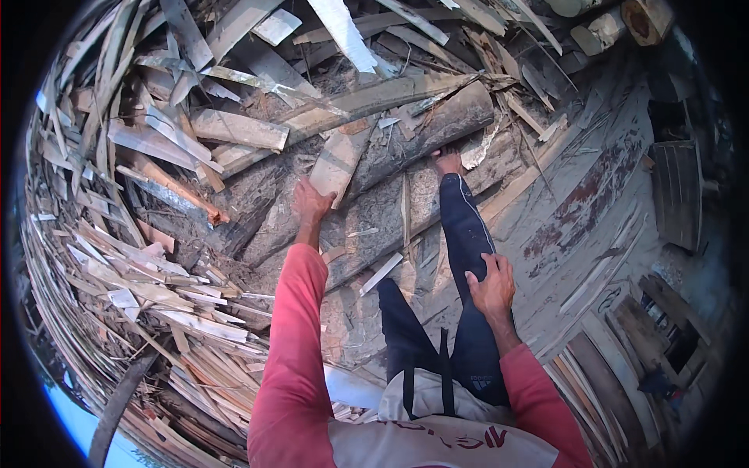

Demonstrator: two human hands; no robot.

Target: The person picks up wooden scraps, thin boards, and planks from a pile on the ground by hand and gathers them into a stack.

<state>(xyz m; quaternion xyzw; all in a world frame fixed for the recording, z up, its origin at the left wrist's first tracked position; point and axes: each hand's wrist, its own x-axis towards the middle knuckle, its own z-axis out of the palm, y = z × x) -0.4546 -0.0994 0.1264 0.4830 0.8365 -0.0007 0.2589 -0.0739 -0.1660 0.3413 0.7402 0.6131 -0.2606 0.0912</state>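
Observation:
A short, flat piece of board [343, 160] slants across the logs in front of me. At its near end, my left hand [314, 203] is closed on it, thumb over the lower edge. My right hand [493, 287] lies against my dark trouser leg [466, 234], fingers apart and holding nothing. Beyond the board lies a thick log [445, 125], and a second log [425, 199] runs alongside on the near side. My bare foot [449, 161] stands on the logs, right of the board.
Split slabs and offcuts [195, 129] are heaped across the far left. A dense stack of thin strips [187, 312] curves along the left. More planks [605, 382] lie at the lower right, and cut log ends [646, 22] show at the far right. Dusty ground [577, 210] stretches between.

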